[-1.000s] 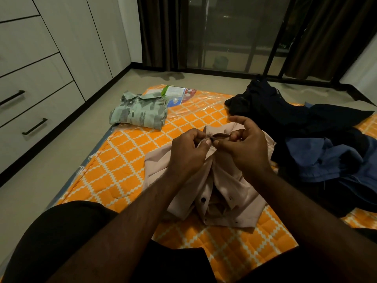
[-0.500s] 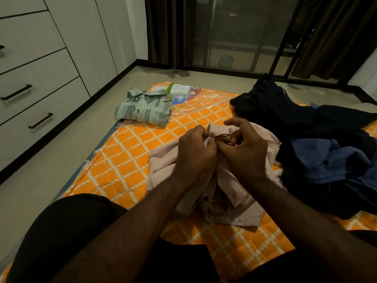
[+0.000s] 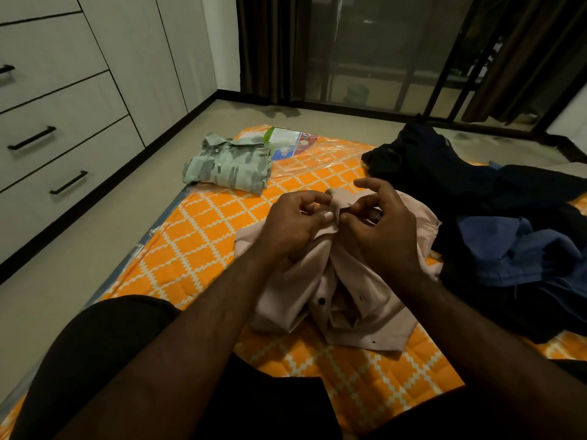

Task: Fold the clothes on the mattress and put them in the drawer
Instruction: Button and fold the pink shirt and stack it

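Observation:
A pale pink button-up shirt (image 3: 343,300) lies bunched on the orange patterned mattress (image 3: 203,230) in front of me. My left hand (image 3: 295,230) and my right hand (image 3: 381,230) both pinch the shirt's placket just below its collar, fingertips almost touching. A folded green patterned shirt (image 3: 228,168) rests at the mattress's far left corner. White drawers with black handles (image 3: 68,182) stand along the left wall, all closed.
A heap of dark navy and blue clothes (image 3: 508,236) covers the right side of the mattress. A printed label (image 3: 286,142) under clear plastic sits at the mattress's far edge. Bare floor runs between mattress and drawers. My dark-clothed knees are in the foreground.
The view has shifted slightly. My right index finger has lifted and my hands have worked a little along the placket; the shirt stays in place.

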Motion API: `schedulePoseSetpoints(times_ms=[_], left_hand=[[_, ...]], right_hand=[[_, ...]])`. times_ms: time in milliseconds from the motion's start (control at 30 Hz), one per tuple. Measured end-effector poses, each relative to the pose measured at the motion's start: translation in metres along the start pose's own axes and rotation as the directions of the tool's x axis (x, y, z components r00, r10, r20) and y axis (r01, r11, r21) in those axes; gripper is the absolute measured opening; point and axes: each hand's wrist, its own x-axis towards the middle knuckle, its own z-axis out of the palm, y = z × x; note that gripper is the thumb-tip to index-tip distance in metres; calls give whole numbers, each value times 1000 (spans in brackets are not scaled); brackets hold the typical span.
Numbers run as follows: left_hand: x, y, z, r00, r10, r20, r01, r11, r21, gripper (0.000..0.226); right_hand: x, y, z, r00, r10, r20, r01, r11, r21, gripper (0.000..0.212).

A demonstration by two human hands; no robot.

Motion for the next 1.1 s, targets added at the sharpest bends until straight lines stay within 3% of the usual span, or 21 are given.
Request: schedulePoseSetpoints(times_ms=[100, 167, 367, 567, 633, 700, 800, 900, 967, 1033, 1067, 1100], left_hand=[[-2, 5, -3, 995, -15, 95, 16, 1000, -9, 41], [-3, 8, -4, 992, -17, 127, 20, 1000, -22, 33], [-7, 18, -4, 994, 19, 108, -16, 999, -28, 27], [-3, 25, -11, 957, 196, 212, -222, 969, 106, 17], [1, 24, -16, 942, 290, 171, -327, 908, 263, 17], [5, 19, -22, 910, 395, 128, -407, 783, 471, 15], [11, 7, -31, 874, 475, 97, -404, 603, 687, 16], [5, 14, -25, 836, 548, -28, -336, 551, 764, 14], [-4, 30, -16, 812, 583, -33, -377, 567, 733, 9], [-13, 50, -7, 890, 455, -3, -332, 655, 678, 6], [-15, 54, -1, 950, 309, 41, -252, 683, 685, 8], [-18, 55, 8, 984, 138, 109, -173, 649, 741, 11]], right_hand=[[0, -2, -1, 1000, -11, 28, 12, 1000, -17, 51], [-1, -2, -2, 999, -27, 34, 28, 999, -26, 51], [-2, -5, -2, 981, -166, 97, 175, 980, -93, 53], [-3, -9, 5, 965, -236, 116, 248, 962, -110, 47], [-1, -7, 5, 980, -171, 103, 183, 977, -113, 43], [1, -3, 1, 989, -99, 113, 116, 981, -154, 35], [0, 5, -3, 930, 14, 367, 120, 933, -339, 35], [-13, 8, 2, 817, 172, 550, 183, 828, -529, 39], [-20, 14, 8, 843, 129, 522, 229, 792, -566, 31], [-21, 19, 11, 876, 72, 476, 241, 791, -563, 19], [-19, 22, 11, 886, 86, 456, 211, 801, -560, 15], [-16, 23, 11, 890, 114, 442, 165, 822, -546, 12]])
